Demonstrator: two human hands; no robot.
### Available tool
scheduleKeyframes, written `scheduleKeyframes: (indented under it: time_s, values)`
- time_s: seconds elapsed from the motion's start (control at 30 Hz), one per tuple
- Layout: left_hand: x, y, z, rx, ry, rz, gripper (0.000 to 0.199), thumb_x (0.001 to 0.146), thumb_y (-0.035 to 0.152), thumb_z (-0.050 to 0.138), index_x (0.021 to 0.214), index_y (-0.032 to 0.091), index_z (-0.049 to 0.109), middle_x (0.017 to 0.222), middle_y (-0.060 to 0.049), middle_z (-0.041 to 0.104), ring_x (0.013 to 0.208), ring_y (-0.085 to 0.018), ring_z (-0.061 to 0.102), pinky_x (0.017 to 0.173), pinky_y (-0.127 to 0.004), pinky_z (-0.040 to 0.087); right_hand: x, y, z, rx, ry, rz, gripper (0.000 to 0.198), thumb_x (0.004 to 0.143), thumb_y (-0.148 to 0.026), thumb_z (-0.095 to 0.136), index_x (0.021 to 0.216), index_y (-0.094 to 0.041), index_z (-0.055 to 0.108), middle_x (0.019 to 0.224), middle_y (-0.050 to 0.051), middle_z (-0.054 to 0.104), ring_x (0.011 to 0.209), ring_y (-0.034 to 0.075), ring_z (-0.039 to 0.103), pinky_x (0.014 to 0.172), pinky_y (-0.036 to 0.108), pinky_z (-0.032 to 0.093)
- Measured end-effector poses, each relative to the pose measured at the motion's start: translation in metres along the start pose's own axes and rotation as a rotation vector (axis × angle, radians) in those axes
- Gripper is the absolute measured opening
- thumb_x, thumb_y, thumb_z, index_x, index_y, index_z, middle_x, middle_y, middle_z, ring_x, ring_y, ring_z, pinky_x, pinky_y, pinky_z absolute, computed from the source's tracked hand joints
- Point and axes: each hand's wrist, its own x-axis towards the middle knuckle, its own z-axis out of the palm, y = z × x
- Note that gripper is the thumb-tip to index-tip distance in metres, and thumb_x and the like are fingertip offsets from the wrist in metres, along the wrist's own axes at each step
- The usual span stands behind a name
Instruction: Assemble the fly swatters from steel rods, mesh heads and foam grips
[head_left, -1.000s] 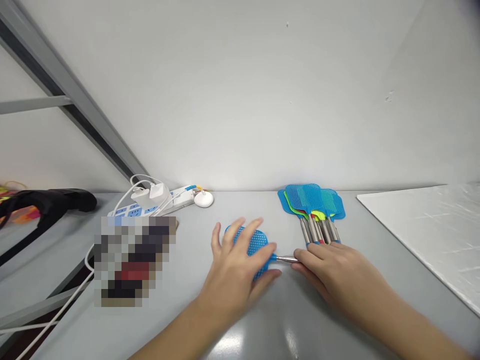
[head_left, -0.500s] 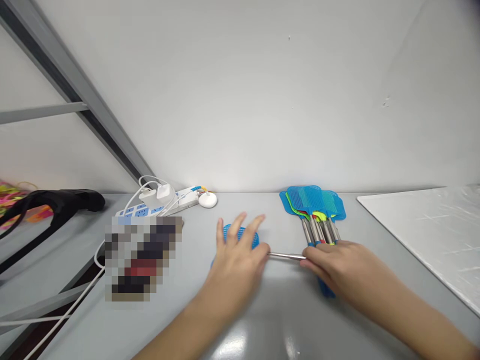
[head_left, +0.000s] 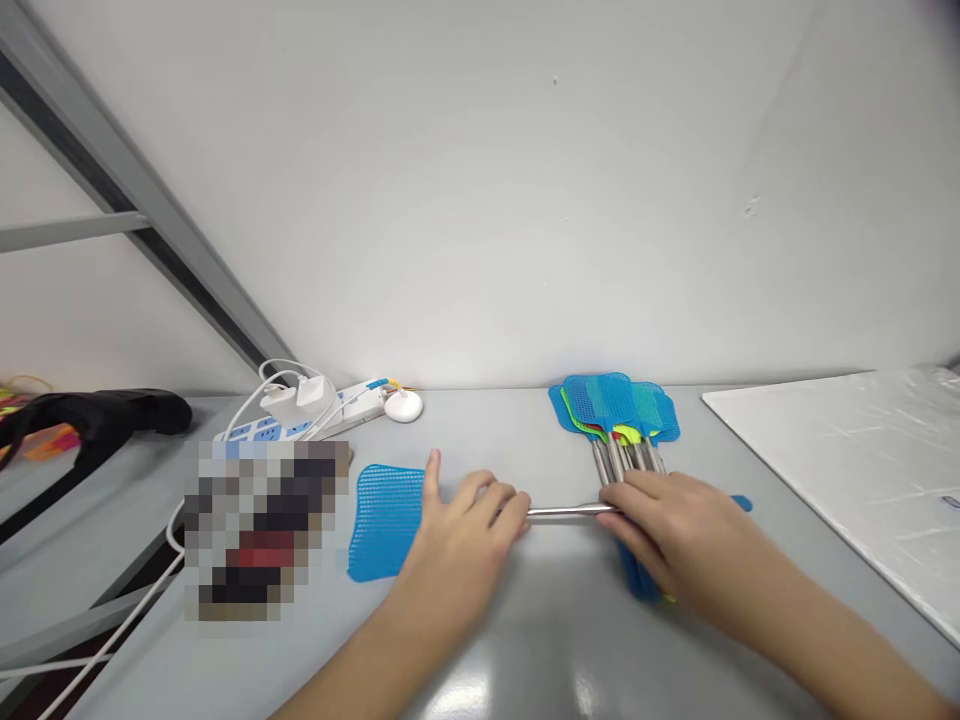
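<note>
- Since the earlier frames the blue mesh fly-swatter head (head_left: pixel 382 518) has slid out leftward from under the left hand (head_left: pixel 459 540), and the shiny telescopic metal rod (head_left: pixel 568 511) between the hands now shows a longer stretch.
- No brand, label or writing can be read on any item; a blurred patch (head_left: pixel 262 530) hides whatever lies left of the swatter.
- The left hand lies palm down, fingers curled over the near end of the head where the rod joins it; its grip is closed about that joint, thumb raised toward the wall.
- The right hand (head_left: pixel 675 535) is palm down with fingers folded over the rod's far end and blue handle (head_left: pixel 741 503), which pokes out past the knuckles; the hold looks closed.
- The swatter lies flat on the grey tabletop (head_left: pixel 540 640), lengthwise left to right.
- Just behind the right hand rests a pile of blue, green and yellow swatters with metal rods (head_left: pixel 616 415), touching its knuckles.
- A white power strip with plugs and cables (head_left: pixel 315 408) and a small white round puck (head_left: pixel 403 405) sit by the wall.
- A white sheet (head_left: pixel 862 460) covers the right side; bare table lies near the viewer.
</note>
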Motion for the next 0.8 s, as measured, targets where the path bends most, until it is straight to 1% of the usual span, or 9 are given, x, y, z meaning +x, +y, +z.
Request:
scheduleKeyframes:
  time_s: [0.1, 0.17, 0.2, 0.27, 0.33, 0.43, 0.53, 0.7, 0.8]
  values:
    - [0.000, 0.010, 0.000, -0.041, -0.057, 0.091, 0.021, 0.092, 0.009, 0.046, 0.107, 0.020, 0.057, 0.083, 0.000, 0.064, 0.081, -0.020, 0.057, 0.105, -0.058, 0.023, 0.000, -0.022, 0.004, 0.023, -0.006, 0.045, 0.024, 0.097, -0.033, 0.047, 0.077, -0.023, 0.058, 0.068, -0.001, 0.057, 0.059, 0.017, 0.055, 0.054, 0.030, 0.026]
    - [0.000, 0.014, 0.000, -0.062, -0.083, 0.150, 0.022, 0.087, 0.006, 0.048, 0.104, 0.018, 0.057, 0.081, -0.001, 0.062, 0.075, -0.020, 0.055, 0.092, -0.046, 0.036, 0.000, -0.031, 0.007, 0.011, 0.016, 0.055, 0.028, 0.095, -0.040, 0.051, 0.073, -0.023, 0.056, 0.063, -0.002, 0.056, 0.054, 0.017, 0.053, 0.051, 0.030, 0.022]
    - [0.000, 0.015, 0.000, -0.069, -0.085, 0.169, 0.021, 0.086, 0.006, 0.048, 0.102, 0.018, 0.057, 0.080, -0.001, 0.061, 0.073, -0.019, 0.053, 0.082, -0.041, 0.038, -0.001, -0.033, 0.008, 0.000, 0.039, 0.057, 0.032, 0.094, -0.044, 0.051, 0.070, -0.023, 0.054, 0.060, -0.002, 0.055, 0.051, 0.017, 0.051, 0.051, 0.030, 0.021]
    - [0.000, 0.015, -0.001, -0.068, -0.067, 0.181, 0.017, 0.086, 0.007, 0.049, 0.097, 0.019, 0.056, 0.077, -0.001, 0.059, 0.067, -0.019, 0.051, 0.068, -0.035, 0.035, -0.001, -0.033, 0.008, -0.028, 0.093, 0.059, 0.042, 0.096, -0.050, 0.046, 0.064, -0.023, 0.051, 0.054, -0.003, 0.053, 0.047, 0.016, 0.047, 0.051, 0.030, 0.019]
    - [0.001, 0.012, -0.003, -0.049, -0.021, 0.181, 0.015, 0.086, 0.008, 0.048, 0.091, 0.019, 0.056, 0.073, 0.000, 0.057, 0.063, -0.018, 0.047, 0.063, -0.034, 0.030, -0.001, -0.027, 0.007, -0.053, 0.139, 0.045, 0.049, 0.098, -0.052, 0.039, 0.060, -0.022, 0.049, 0.051, -0.002, 0.052, 0.045, 0.015, 0.045, 0.051, 0.030, 0.018]
    - [0.003, 0.004, -0.012, 0.012, 0.056, 0.183, 0.018, 0.088, 0.006, 0.043, 0.089, 0.020, 0.055, 0.070, 0.000, 0.057, 0.062, -0.018, 0.046, 0.066, -0.036, 0.028, 0.002, -0.015, 0.000, -0.061, 0.157, 0.002, 0.050, 0.099, -0.052, 0.037, 0.061, -0.021, 0.049, 0.051, -0.003, 0.053, 0.046, 0.013, 0.045, 0.053, 0.030, 0.019]
    - [0.006, -0.003, -0.023, 0.087, 0.115, 0.169, 0.024, 0.091, 0.004, 0.038, 0.091, 0.020, 0.056, 0.070, 0.000, 0.057, 0.065, -0.018, 0.048, 0.076, -0.039, 0.029, 0.004, 0.000, -0.010, -0.070, 0.146, -0.020, 0.051, 0.099, -0.051, 0.037, 0.061, -0.020, 0.047, 0.050, -0.003, 0.052, 0.046, 0.012, 0.045, 0.055, 0.030, 0.022]
    - [0.007, -0.017, -0.033, 0.167, 0.186, 0.120, 0.031, 0.090, 0.001, 0.034, 0.089, 0.023, 0.056, 0.067, 0.002, 0.057, 0.066, -0.018, 0.051, 0.086, -0.045, 0.028, -0.001, 0.030, -0.025, -0.079, 0.097, 0.028, 0.050, 0.098, -0.054, 0.038, 0.061, -0.021, 0.047, 0.051, -0.003, 0.052, 0.048, 0.013, 0.046, 0.056, 0.028, 0.026]
    - [0.005, -0.032, -0.040, 0.191, 0.213, 0.085, 0.033, 0.090, 0.001, 0.033, 0.089, 0.024, 0.056, 0.067, 0.003, 0.058, 0.068, -0.018, 0.053, 0.089, -0.046, 0.026, -0.008, 0.053, -0.029, -0.070, 0.085, 0.082, 0.050, 0.096, -0.058, 0.039, 0.063, -0.022, 0.049, 0.052, -0.004, 0.050, 0.050, 0.014, 0.045, 0.054, 0.027, 0.026]
